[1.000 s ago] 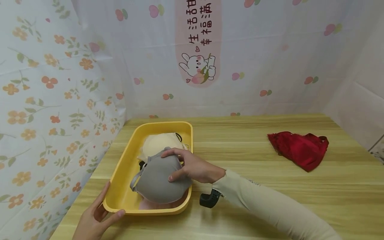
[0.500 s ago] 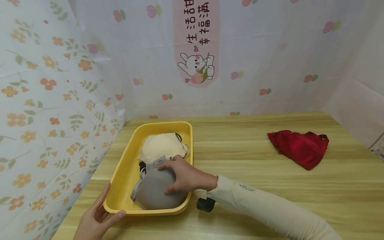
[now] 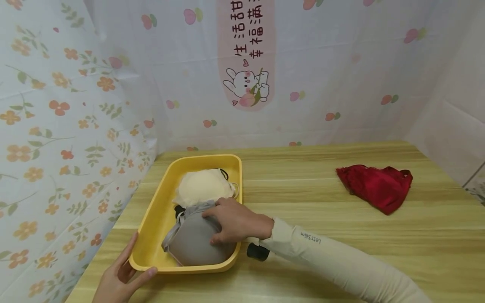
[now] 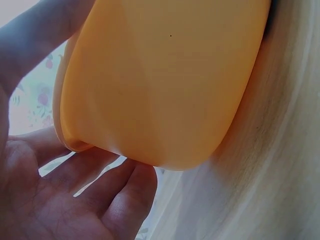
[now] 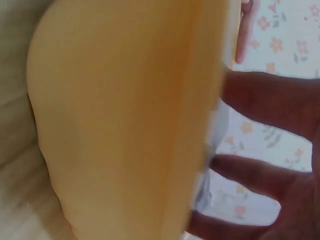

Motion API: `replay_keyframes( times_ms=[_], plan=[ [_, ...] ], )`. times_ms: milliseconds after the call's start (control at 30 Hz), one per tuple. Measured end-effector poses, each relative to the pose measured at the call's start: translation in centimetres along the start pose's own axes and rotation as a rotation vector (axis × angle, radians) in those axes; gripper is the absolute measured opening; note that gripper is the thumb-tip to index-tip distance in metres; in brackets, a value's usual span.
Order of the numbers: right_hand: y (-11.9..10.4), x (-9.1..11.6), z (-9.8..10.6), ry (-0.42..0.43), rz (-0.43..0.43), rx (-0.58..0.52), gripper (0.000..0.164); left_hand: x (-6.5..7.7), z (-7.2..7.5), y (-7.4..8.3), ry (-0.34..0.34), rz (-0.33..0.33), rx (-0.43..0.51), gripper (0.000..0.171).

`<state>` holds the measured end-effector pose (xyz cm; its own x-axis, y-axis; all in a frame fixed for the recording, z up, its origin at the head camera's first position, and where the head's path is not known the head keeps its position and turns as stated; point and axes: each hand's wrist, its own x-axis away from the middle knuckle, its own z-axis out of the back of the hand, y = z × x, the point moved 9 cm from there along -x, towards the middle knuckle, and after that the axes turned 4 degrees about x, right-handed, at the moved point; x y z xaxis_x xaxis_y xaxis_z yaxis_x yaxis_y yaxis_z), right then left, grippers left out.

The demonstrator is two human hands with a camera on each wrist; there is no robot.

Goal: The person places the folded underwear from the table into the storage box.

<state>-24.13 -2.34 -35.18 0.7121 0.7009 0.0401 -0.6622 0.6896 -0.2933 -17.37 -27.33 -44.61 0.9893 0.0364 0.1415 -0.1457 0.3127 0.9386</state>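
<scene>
A grey bra (image 3: 198, 242) lies cup-up in the near part of a yellow plastic tub (image 3: 151, 210). My right hand (image 3: 236, 221) rests on it, coming in over the tub's right wall with thumb and fingers spread. In the right wrist view the fingers (image 5: 255, 170) reach past the rim to the grey fabric. My left hand (image 3: 117, 273) holds the tub's near left corner, thumb on the front and fingers along the side. From the left wrist, the tub's outer wall (image 4: 165, 90) shows between thumb and fingers. A cream bra (image 3: 204, 185) lies behind the grey one.
A red bra (image 3: 379, 185) lies on the wooden table (image 3: 295, 185) at the right. Something black (image 3: 179, 210) shows beside the grey bra. A black wrist device (image 3: 258, 251) hangs under my right sleeve. Patterned cloth (image 3: 322, 75) stands behind the table and on the left.
My right hand has lowered the grey bra deeper into the tub, covering the pink fabric there almost fully. Its fingers have loosened and spread. My left hand stays at the corner.
</scene>
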Motion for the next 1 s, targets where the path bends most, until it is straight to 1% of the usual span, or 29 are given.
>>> replay_keyframes(
  times_ms=[100,233,400,533,600,667,767,900,1000],
  plan=[
    [0.0,0.0,0.2,-0.017,0.022,0.009,0.06,0.0,0.1,-0.2,-0.002,0.003,-0.005,0.102],
    [0.4,0.3,0.5,-0.038,0.043,-0.06,0.06,0.0,0.3,-0.4,0.003,0.006,-0.015,0.102],
    [1.1,0.7,1.4,-0.026,0.059,-0.133,0.057,0.1,0.5,-0.5,0.012,0.025,-0.028,0.102],
    [1.9,1.3,2.5,0.025,0.096,-0.192,0.051,0.1,0.5,-0.5,0.014,0.03,-0.026,0.102],
    [2.5,1.7,3.0,0.063,0.124,-0.203,0.047,0.1,0.4,-0.5,0.012,0.031,-0.02,0.102],
    [3.4,2.1,3.6,0.096,0.129,-0.211,0.044,0.1,0.4,-0.4,0.01,0.027,-0.013,0.102],
    [5.4,2.9,4.6,0.156,0.1,-0.245,0.039,0.0,0.2,-0.4,0.0,0.014,0.003,0.102],
    [8.5,4.2,6.0,0.249,0.021,-0.325,0.034,-0.1,0.1,-0.3,-0.009,0.002,0.027,0.102],
    [10.7,5.5,7.3,0.324,-0.018,-0.358,0.03,-0.2,0.0,-0.4,-0.009,0.001,0.04,0.101]
  ],
)
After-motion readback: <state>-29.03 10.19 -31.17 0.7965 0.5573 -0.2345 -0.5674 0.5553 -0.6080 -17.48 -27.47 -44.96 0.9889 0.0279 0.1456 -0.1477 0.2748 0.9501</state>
